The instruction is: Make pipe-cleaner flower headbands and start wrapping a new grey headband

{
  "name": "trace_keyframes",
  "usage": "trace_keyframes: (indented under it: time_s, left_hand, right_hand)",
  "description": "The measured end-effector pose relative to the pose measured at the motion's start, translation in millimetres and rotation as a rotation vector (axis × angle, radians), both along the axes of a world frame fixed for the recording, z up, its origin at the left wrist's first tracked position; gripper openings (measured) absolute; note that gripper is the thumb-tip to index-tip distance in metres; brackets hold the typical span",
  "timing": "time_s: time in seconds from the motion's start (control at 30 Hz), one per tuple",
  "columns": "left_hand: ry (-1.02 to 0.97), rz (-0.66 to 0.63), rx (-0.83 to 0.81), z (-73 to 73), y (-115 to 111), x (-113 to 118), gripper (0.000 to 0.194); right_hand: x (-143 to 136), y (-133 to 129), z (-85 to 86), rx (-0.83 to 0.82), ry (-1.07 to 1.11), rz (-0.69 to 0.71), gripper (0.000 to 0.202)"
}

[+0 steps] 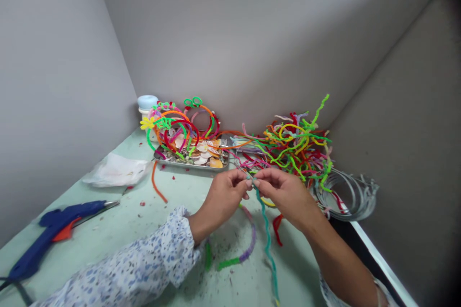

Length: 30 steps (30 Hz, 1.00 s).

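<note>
My left hand (230, 189) and my right hand (283, 194) meet above the middle of the table. Both pinch the upper end of a teal pipe cleaner (267, 240) between thumb and fingers. Its long tail hangs down in loose waves toward the near edge. Just how the end is bent is hidden by my fingertips. Below the hands lies a curved band wrapped in green, purple and pink pipe cleaner (248, 249). A red pipe cleaner piece (277, 230) lies beneath my right hand.
A blue glue gun (61, 230) lies at left, near a white plastic bag (117, 170). Behind, a metal tray (190, 165) holds shells, with colourful wrapped headbands (176, 127) over it. Tangled pipe cleaners (298, 148) and grey hoops (355, 196) lie at right. Grey walls enclose the table.
</note>
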<state>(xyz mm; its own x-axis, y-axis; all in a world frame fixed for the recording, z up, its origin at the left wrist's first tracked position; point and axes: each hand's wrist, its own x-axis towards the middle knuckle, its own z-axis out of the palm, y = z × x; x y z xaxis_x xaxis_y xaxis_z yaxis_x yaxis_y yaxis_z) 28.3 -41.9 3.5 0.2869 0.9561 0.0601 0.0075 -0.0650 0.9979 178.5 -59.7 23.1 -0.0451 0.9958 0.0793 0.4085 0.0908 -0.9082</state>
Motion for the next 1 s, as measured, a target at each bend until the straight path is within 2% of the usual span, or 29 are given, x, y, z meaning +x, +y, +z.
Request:
trace_keyframes:
  time_s: [0.17,0.27,0.4,0.6,1.0]
  left_hand:
    - [-0.031,-0.053,-0.061,-1.5,0.6,-0.8,0.018]
    - [-0.049,-0.075,-0.080,-0.4,-0.3,-2.0,0.014]
    - [-0.093,-0.102,-0.084,0.8,-1.7,-2.9,0.012]
    - [-0.059,-0.113,-0.192,5.5,-1.0,-3.8,0.013]
    - [-0.084,-0.166,-0.159,5.1,-3.7,-5.5,0.020]
  right_hand:
    - [-2.3,-1.6,-3.6,0.094,-0.130,-0.054,0.013]
    - [-2.0,-1.0,-5.0,0.119,-0.122,-0.058,0.012]
    - [2.8,1.2,-3.1,0.022,0.043,0.013,0.017]
    - [11.4,3.2,-1.9,-0.083,0.207,0.131,0.024]
    - [8.7,1.6,1.3,-0.054,0.094,0.128,0.018]
